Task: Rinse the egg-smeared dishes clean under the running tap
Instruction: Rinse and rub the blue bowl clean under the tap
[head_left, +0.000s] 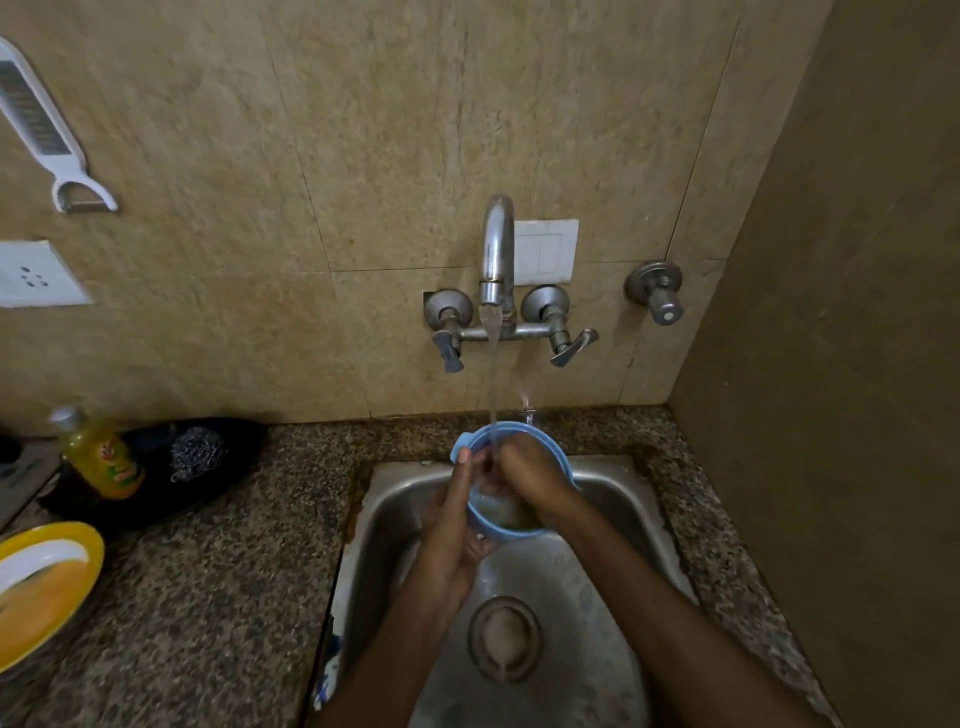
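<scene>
Forearms: both enter from the bottom edge and reach up over the sink (613, 519), crossing most of its basin.
Drain: the round drain (503, 638) lies between the two forearms, uncovered.
Left hand: the left hand (452, 525) grips the blue bowl (519, 530) from its left side, thumb over the rim, fingers under the bowl.
Right hand: the right hand (524, 470) is inside the bowl, fingers curled down against its inner wall; how tightly they close I cannot tell.
Bowl: held above the far end of the sink, tilted toward the camera, its far rim near the back edge of the tabletop (218, 597).
Tap: the tap (497, 254) stands on the wall above; its stream (492, 384) falls straight into the bowl onto the hands.
Room right: a bare strip of tabletop runs between the sink's right rim and the side wall.
Room left: open tabletop lies between the sink's left rim and the yellow plate (47, 587), which is cut by the left edge.
Back left: a yellow bottle (101, 457) and steel scrubber (198, 453) sit by the wall, well apart from the sink.
</scene>
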